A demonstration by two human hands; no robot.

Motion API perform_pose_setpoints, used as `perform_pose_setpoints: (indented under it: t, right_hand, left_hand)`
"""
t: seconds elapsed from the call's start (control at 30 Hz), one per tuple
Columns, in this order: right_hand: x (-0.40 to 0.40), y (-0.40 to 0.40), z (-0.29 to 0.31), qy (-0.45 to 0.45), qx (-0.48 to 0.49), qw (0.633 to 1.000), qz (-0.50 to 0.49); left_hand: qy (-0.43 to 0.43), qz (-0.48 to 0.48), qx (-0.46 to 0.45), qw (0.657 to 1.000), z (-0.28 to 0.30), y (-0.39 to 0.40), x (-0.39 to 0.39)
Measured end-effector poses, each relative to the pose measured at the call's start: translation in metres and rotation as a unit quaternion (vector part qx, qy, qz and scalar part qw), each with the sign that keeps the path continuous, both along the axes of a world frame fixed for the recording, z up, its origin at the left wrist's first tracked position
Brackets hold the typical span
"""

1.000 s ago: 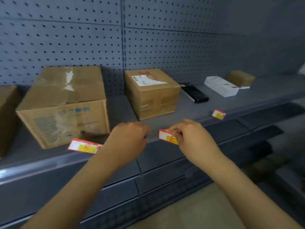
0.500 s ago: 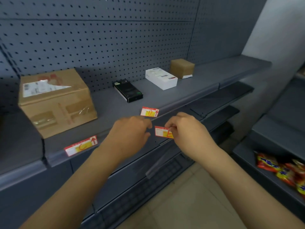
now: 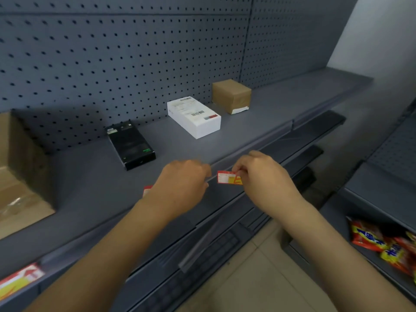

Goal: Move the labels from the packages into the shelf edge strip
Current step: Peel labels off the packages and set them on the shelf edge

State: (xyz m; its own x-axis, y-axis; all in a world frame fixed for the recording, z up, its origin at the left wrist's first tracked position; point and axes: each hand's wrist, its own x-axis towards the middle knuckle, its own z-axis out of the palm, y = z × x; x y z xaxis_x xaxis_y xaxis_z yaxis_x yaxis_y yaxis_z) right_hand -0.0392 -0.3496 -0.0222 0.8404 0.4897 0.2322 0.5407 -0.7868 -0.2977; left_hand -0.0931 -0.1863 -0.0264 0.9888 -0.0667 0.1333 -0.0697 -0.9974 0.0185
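My right hand [image 3: 262, 174] pinches a red, white and yellow price label [image 3: 227, 177] by its right end, just in front of the grey shelf edge strip [image 3: 252, 152]. My left hand [image 3: 182, 188] hovers at the strip to the label's left, fingers curled, and I cannot see anything in it. Behind my left hand, another label [image 3: 147, 190] peeks out on the strip. A third label [image 3: 19, 279] sits in the strip at the far left. On the shelf lie a black box [image 3: 130, 146], a white box [image 3: 193, 117] and a small brown package [image 3: 231, 95].
A large cardboard box [image 3: 20, 176] stands on the shelf at the left. Pegboard backs the shelf. Lower shelves jut out beneath my hands. A side shelf at the right holds red and yellow snack packets [image 3: 382, 244]. Tiled floor lies below.
The view has swung right along the shelf. Both hands moved right with the label, away from the cardboard boxes, to the strip in front of the white box.
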Motion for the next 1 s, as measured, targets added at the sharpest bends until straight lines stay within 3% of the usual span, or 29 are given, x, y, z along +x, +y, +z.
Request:
perform_pose_setpoints:
  t: [0.23, 0.47, 0.73, 1.0]
  right_hand:
    - [0.083, -0.01, -0.017, 0.019, -0.038, 0.998, 0.042]
    - [0.159, -0.018, -0.025, 0.035, -0.038, 0.985, 0.165]
    - [0.191, -0.018, -0.02, 0.016, -0.04, 0.955, 0.295]
    - [0.198, -0.009, -0.021, -0.043, -0.039, 0.934, 0.352]
  left_hand:
    - [0.028, 0.036, 0.025, 0.999, -0.015, -0.025, 0.061]
    - [0.03, 0.15, -0.007, 0.988, -0.032, -0.053, 0.105]
    - [0.01, 0.246, -0.033, 0.969, -0.042, -0.083, 0.111]
    - [-0.004, 0.273, -0.053, 0.96, -0.047, -0.088, 0.116]
